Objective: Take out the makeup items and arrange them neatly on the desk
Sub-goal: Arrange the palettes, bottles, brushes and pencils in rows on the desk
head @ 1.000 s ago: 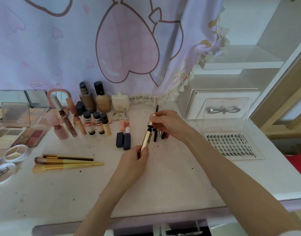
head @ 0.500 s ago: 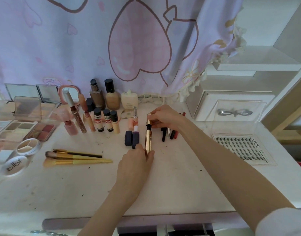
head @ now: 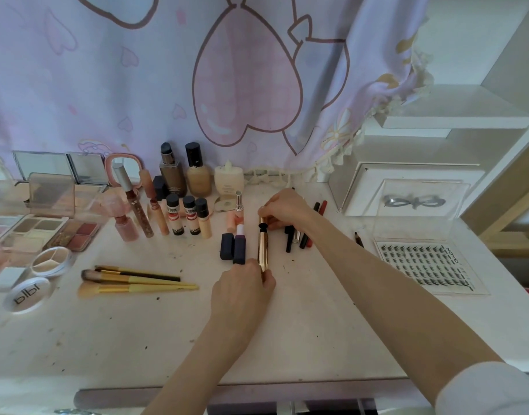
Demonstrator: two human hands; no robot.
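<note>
Gold tube [head: 262,248] now straightened and down on the desk [head: 302,319], just beside the dark lipsticks [head: 234,247]. Left hand [head: 242,290] pinches its near end, right hand [head: 282,209] its far end. Looks nearly placed.

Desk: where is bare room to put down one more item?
Bare desk lies near its front edge, below the makeup brushes, and between the pencils and the lash tray. The back left, around the palettes and bottles, is crowded.

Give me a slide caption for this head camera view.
Both hands, left and right, set a gold tube beside the navy lipsticks on the desk.
</note>
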